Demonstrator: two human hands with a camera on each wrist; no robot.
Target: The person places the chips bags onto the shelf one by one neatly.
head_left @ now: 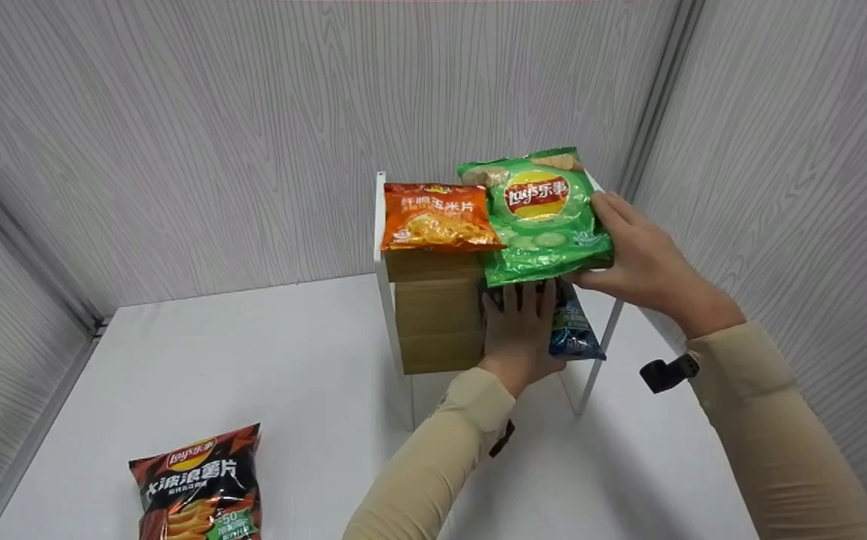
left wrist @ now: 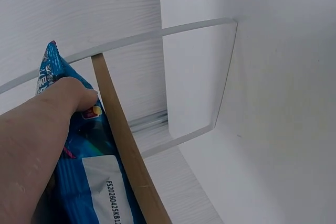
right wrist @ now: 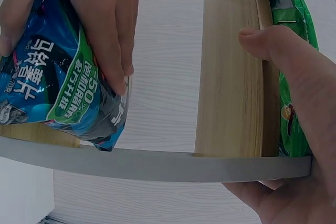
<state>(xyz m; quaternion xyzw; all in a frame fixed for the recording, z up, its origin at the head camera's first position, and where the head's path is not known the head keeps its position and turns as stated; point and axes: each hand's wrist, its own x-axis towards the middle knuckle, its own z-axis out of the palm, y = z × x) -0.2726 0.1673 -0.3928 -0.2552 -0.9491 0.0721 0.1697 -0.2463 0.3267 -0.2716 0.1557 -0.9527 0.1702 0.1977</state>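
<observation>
On the rack's lower shelf, my left hand (head_left: 520,330) grips a blue chip bag (head_left: 574,326); thumb and fingers straddle the bag (right wrist: 52,87) in the right wrist view. My right hand (head_left: 640,255) holds the rack's upper right side, beside a green chip bag (head_left: 542,225) on the top shelf. The right thumb (right wrist: 262,40) lies across the edge of the wooden shelf board (right wrist: 231,77), and the other fingers are beyond the metal side bar (right wrist: 157,165). An orange snack bag (head_left: 441,217) sits left of the green one, touching it.
The rack has a white metal frame (head_left: 388,300) and stands on a white tabletop (head_left: 276,352). A black and red chip bag (head_left: 201,487) lies on the table at the front left. Pale wood-grain panels (head_left: 253,135) enclose the back and sides.
</observation>
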